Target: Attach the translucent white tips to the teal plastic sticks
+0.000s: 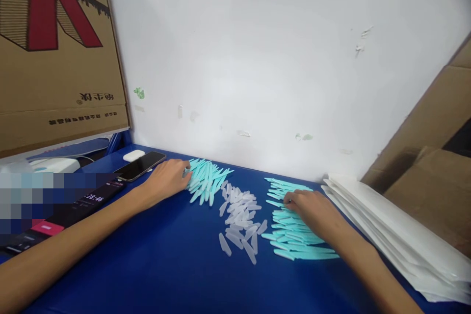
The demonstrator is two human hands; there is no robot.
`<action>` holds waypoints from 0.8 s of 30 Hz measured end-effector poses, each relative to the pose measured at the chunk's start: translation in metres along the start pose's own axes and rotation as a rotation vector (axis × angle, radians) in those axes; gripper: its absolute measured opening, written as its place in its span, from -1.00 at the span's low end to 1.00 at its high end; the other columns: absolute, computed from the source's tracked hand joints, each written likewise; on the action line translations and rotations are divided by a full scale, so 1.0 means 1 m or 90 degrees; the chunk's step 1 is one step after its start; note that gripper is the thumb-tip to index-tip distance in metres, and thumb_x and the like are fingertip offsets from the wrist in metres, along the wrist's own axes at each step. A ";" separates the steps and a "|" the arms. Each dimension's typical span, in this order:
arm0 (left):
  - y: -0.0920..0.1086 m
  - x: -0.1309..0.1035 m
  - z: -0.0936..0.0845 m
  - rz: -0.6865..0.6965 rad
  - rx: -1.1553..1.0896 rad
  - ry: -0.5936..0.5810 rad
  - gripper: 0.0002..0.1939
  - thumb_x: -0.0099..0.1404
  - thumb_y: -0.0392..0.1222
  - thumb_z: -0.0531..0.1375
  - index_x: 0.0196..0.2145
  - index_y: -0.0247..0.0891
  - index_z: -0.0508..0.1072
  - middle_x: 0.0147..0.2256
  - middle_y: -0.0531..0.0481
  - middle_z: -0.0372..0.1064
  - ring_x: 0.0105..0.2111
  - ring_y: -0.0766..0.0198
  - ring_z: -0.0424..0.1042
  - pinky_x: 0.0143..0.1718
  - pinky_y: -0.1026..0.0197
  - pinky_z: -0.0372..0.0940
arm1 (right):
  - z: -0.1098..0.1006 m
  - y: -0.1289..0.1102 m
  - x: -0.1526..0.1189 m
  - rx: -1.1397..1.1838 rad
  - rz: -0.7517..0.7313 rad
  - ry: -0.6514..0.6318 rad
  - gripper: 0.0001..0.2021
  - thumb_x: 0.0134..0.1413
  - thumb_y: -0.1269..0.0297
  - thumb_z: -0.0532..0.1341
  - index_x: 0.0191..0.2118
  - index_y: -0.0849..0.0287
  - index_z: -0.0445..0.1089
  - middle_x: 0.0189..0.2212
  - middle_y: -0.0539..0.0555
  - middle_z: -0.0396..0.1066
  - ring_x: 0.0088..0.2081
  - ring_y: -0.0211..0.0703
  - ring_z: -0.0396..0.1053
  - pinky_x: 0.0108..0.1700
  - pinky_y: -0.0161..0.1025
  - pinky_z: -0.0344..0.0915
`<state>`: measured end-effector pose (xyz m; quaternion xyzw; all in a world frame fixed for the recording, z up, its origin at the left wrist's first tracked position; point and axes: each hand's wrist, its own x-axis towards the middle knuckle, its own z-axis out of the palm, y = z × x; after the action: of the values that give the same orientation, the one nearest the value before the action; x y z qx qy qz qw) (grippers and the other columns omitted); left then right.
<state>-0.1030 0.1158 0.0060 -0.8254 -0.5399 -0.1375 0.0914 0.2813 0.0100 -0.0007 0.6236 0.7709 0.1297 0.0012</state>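
At the left pile of slim turquoise eyebrow razors (pixel 208 181), my left hand (pixel 169 176) has its fingers curled, with thumb and index finger closing on a razor at the pile's edge. My right hand (pixel 309 208) rests over the right group of turquoise eyebrow razors (pixel 290 233), which lie roughly side by side. Its fingers are bent and pinch down at a razor there; the fingertips are partly hidden. Between the two groups lies a loose heap of small translucent caps (pixel 241 211), nearer to neither hand's fingers than the razors.
A phone (pixel 142 166), a white case (pixel 134 155) and a lit screen device (pixel 84 203) lie at the left on the blue table (pixel 176 265). White paper sheets or bags (pixel 397 235) are stacked at the right. Cardboard boxes (pixel 59 68) flank the white wall (pixel 243 59).
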 end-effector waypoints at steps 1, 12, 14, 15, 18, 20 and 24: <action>0.000 -0.001 0.000 0.001 -0.001 0.002 -0.63 0.37 -0.06 0.02 -0.16 -0.31 0.55 -0.23 -0.25 0.55 -0.25 -0.11 0.52 -0.33 0.07 0.34 | 0.000 0.000 0.000 0.001 0.002 0.001 -0.79 0.31 0.33 0.13 -0.24 0.08 0.54 -0.31 0.08 0.56 -0.31 0.01 0.51 -0.30 -0.17 0.23; 0.026 -0.014 -0.012 0.146 -0.066 0.070 -0.62 0.46 -0.11 -0.05 -0.12 -0.30 0.52 -0.13 -0.22 0.48 -0.06 -0.03 0.39 -0.10 0.03 0.35 | 0.005 0.012 -0.002 0.048 -0.020 -0.010 -0.79 0.25 0.43 0.16 -0.16 0.05 0.53 -0.24 0.06 0.57 -0.24 -0.06 0.54 -0.28 -0.27 0.24; 0.038 -0.023 -0.014 0.259 -0.117 0.069 -0.66 0.47 -0.11 -0.01 -0.10 -0.27 0.52 -0.09 -0.21 0.45 -0.02 -0.01 0.35 -0.07 0.02 0.35 | 0.007 0.012 -0.001 0.046 -0.012 -0.007 -0.81 0.25 0.41 0.17 -0.18 0.06 0.53 -0.26 0.07 0.57 -0.25 -0.06 0.53 -0.30 -0.27 0.23; 0.044 -0.028 -0.014 0.309 -0.139 0.058 -0.69 0.47 -0.13 0.01 -0.07 -0.24 0.52 -0.06 -0.20 0.44 0.00 0.00 0.34 -0.04 0.02 0.34 | 0.008 0.012 -0.001 0.043 -0.007 -0.006 -0.82 0.25 0.40 0.17 -0.19 0.07 0.53 -0.27 0.08 0.56 -0.25 -0.06 0.53 -0.31 -0.27 0.22; 0.055 -0.040 -0.010 0.410 -0.164 0.012 -0.69 0.44 -0.18 0.10 0.09 -0.15 0.44 0.04 -0.16 0.37 0.08 0.01 0.28 0.04 0.00 0.32 | 0.009 0.011 0.001 0.034 0.005 -0.001 -0.85 0.25 0.37 0.18 -0.21 0.08 0.51 -0.28 0.07 0.55 -0.27 -0.06 0.52 -0.35 -0.27 0.18; 0.057 -0.044 -0.005 0.443 -0.156 -0.008 -0.63 0.42 -0.27 0.11 0.16 -0.12 0.39 0.08 -0.15 0.34 0.11 0.00 0.26 0.04 0.01 0.32 | 0.009 0.009 0.002 0.027 0.010 0.002 -0.87 0.26 0.37 0.18 -0.22 0.10 0.50 -0.30 0.07 0.53 -0.32 -0.07 0.51 -0.37 -0.26 0.14; 0.052 -0.043 0.006 0.486 -0.137 0.017 -0.52 0.39 -0.45 0.06 0.18 -0.10 0.36 0.05 -0.16 0.38 0.08 0.03 0.30 -0.03 0.07 0.32 | 0.008 0.006 0.003 0.014 -0.008 0.014 -0.85 0.25 0.42 0.15 -0.30 0.14 0.46 -0.34 0.06 0.49 -0.36 -0.11 0.47 -0.38 -0.25 0.11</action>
<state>-0.0703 0.0597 -0.0134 -0.9698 -0.1755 -0.1597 0.0561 0.2874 0.0157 -0.0069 0.6173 0.7761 0.1284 -0.0134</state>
